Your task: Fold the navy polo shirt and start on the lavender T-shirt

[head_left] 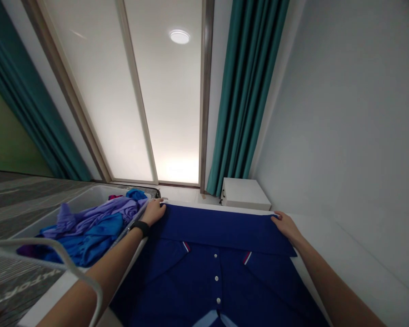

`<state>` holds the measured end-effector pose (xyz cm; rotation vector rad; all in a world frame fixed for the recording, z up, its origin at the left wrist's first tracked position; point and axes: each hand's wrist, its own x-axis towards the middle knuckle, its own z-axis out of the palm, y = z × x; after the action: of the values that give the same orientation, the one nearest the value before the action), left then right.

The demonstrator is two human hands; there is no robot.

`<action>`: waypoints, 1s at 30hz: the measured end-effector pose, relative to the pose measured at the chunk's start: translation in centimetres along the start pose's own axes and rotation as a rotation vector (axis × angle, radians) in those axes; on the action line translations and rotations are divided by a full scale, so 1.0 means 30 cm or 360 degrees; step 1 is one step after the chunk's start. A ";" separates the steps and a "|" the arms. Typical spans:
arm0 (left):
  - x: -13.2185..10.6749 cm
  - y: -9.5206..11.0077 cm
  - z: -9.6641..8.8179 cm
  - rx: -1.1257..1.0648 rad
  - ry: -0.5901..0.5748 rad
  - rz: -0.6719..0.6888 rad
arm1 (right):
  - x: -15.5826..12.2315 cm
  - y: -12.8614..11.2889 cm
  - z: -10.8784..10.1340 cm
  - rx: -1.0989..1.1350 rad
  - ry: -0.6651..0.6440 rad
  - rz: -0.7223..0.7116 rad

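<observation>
Shirt (197,281), navy, lies flat across the lower middle of the frame, buttons up. Left hand (154,212) has thumb and fingers closed on its upper-left corner; right hand (286,226) pinches near the upper-right one. Folded band (221,229) runs between the two grips, nearly level. Button row (216,278) drops square to it, toward the collar (207,319) at the bottom edge. Bulk of cloth thus below both grips, on the wearer's side; neither hand plainly nearer. Forearms (116,259) rise from the lower corners, slanting inward; black wristband (141,227) on the left. White table (51,295) underneath. Left side: basket (82,195) with purple and blue clothes (98,227), beside the left wrist. Farther up: white cabinet (247,193), teal curtain (248,91).
</observation>
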<state>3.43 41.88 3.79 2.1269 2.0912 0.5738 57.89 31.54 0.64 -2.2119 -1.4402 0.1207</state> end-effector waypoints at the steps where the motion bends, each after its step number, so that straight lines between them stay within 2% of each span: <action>1: 0.002 -0.004 -0.001 -0.0035 -0.0001 -0.0024 | 0.006 0.001 0.004 0.0010 -0.0028 0.0015; 8: -0.019 -0.022 -0.022 -0.0196 -0.0020 -0.0253 | -0.010 0.003 0.010 -0.0153 -0.0104 0.0215; 15: -0.040 -0.012 -0.024 -0.0272 0.0031 -0.0361 | -0.041 0.006 0.002 -0.0298 -0.0071 0.0099; 25: -0.030 -0.005 -0.007 -0.0806 0.0145 -0.0297 | -0.055 0.015 -0.016 0.0104 0.0065 0.0047; 30: -0.017 -0.001 0.001 -0.0906 0.0151 -0.0327 | -0.049 0.021 -0.010 0.0239 0.0087 0.0122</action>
<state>3.41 41.39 3.67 1.5764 1.8568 1.0990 57.86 29.93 0.35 -2.1317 -1.2750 0.1865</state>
